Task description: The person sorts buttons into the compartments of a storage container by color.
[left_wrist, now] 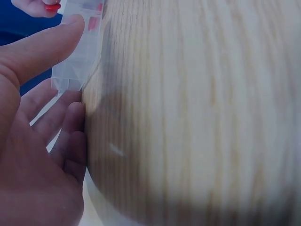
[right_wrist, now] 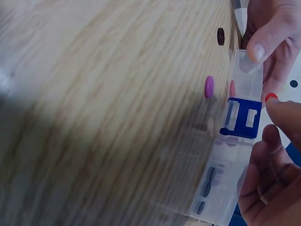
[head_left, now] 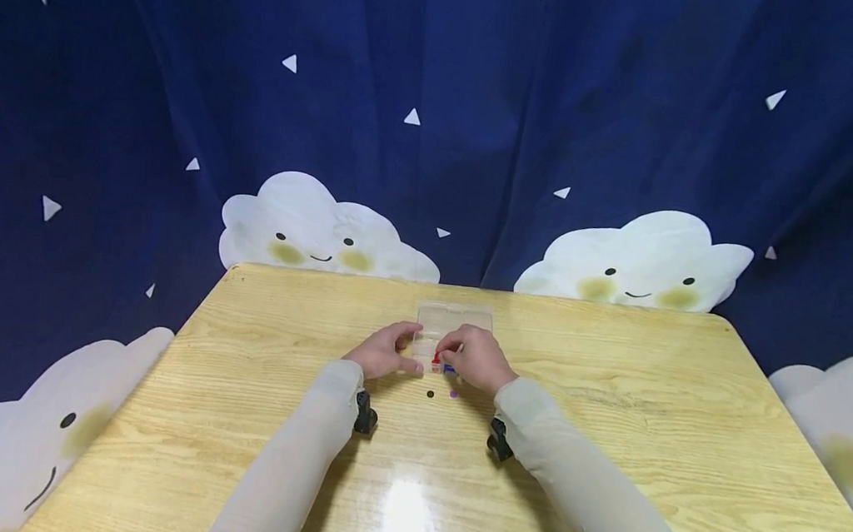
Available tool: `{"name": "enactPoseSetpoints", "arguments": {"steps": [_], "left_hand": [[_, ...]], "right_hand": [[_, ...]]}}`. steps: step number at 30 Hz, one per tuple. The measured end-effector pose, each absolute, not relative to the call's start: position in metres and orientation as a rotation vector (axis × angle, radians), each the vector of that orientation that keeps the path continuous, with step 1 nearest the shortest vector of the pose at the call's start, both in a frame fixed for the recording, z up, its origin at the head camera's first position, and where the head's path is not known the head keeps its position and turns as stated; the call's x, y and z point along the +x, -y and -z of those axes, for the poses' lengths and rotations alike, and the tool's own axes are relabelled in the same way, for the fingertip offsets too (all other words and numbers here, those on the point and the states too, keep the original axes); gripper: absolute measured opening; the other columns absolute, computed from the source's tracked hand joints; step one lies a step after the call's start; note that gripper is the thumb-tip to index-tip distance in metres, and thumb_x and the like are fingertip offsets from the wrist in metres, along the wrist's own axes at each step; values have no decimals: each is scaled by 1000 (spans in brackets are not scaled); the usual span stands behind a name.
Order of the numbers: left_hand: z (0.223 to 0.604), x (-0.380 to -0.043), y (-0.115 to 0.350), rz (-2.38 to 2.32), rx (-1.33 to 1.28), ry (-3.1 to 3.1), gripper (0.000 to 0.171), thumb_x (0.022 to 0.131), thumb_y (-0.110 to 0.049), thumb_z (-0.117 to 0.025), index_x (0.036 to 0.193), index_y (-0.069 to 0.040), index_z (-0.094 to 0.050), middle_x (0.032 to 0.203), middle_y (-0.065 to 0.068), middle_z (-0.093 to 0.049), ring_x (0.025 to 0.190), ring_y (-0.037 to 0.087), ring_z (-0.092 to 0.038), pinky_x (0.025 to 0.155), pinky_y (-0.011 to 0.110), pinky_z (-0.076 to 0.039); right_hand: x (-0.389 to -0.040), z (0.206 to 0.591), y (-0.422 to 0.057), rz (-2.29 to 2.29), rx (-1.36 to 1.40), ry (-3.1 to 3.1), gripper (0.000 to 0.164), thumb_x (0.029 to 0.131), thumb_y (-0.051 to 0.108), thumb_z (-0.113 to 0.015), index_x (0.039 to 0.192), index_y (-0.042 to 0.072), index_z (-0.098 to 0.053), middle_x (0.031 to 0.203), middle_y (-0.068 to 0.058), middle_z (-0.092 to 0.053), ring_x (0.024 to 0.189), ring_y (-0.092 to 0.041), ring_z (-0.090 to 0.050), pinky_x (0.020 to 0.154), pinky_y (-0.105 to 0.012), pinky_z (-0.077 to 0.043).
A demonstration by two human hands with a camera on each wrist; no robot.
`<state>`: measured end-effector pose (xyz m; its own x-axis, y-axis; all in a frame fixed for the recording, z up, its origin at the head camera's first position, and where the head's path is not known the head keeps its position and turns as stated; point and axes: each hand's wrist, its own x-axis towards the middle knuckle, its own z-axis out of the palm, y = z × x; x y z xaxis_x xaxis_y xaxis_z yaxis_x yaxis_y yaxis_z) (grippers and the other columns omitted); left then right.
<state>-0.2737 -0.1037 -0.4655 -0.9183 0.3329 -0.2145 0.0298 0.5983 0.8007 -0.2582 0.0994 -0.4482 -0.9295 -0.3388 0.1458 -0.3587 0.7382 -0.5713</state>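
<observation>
A clear plastic box (head_left: 427, 351) with its lid (head_left: 456, 314) raised at the back stands on the table, a blue latch (right_wrist: 242, 117) on its front wall. My left hand (head_left: 385, 351) holds the box's left end, thumb on the front wall and fingers round the far corner. Over the box my right hand (head_left: 475, 358) pinches a small red button (right_wrist: 271, 97) between thumb and fingertip. Through the front wall show red pieces (left_wrist: 92, 23) on the left and dark round pieces (right_wrist: 207, 182) on the right.
On the wooden table (head_left: 610, 414) in front of the box lie a black button (head_left: 430, 394) and a purple button (head_left: 453, 394). A dark blue curtain (head_left: 449, 168) with white clouds hangs behind the table's far edge.
</observation>
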Motion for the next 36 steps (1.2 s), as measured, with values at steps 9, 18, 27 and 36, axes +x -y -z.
{"name": "enactPoseSetpoints", "arguments": {"steps": [9, 18, 27, 36], "left_hand": [[465, -274, 103, -1232, 269, -2484, 75, 83, -20, -81, 149, -22, -45, 147, 1, -52, 130, 27, -48, 111, 44, -40], [465, -273, 104, -1234, 267, -2482, 76, 83, -20, -81, 149, -22, -45, 148, 2, -52, 131, 28, -48, 111, 46, -41], [464, -273, 104, -1247, 280, -2475, 75, 84, -19, -80, 150, -21, -44, 148, 2, -52, 131, 28, -48, 109, 46, -41], [463, -272, 103, -1248, 268, -2466, 75, 84, -21, -80, 150, -22, -44, 148, 1, -51, 131, 27, -48, 110, 46, -41]], "right_hand": [[-258, 445, -97, -962, 550, 2941, 7, 88, 10, -73, 86, 13, -79, 84, -1, -66, 75, -11, -56, 72, -27, -48], [-258, 444, -97, -947, 553, 2953, 8, 88, 10, -73, 84, 14, -79, 84, -2, -65, 75, -11, -56, 71, -27, -49], [-260, 447, -98, -928, 547, 2960, 8, 88, 12, -73, 86, 15, -80, 85, -1, -65, 75, -12, -57, 72, -29, -49], [-259, 443, -101, -911, 586, 2947, 8, 88, 11, -72, 92, 11, -80, 87, -3, -67, 77, -13, -58, 74, -30, -51]]}}
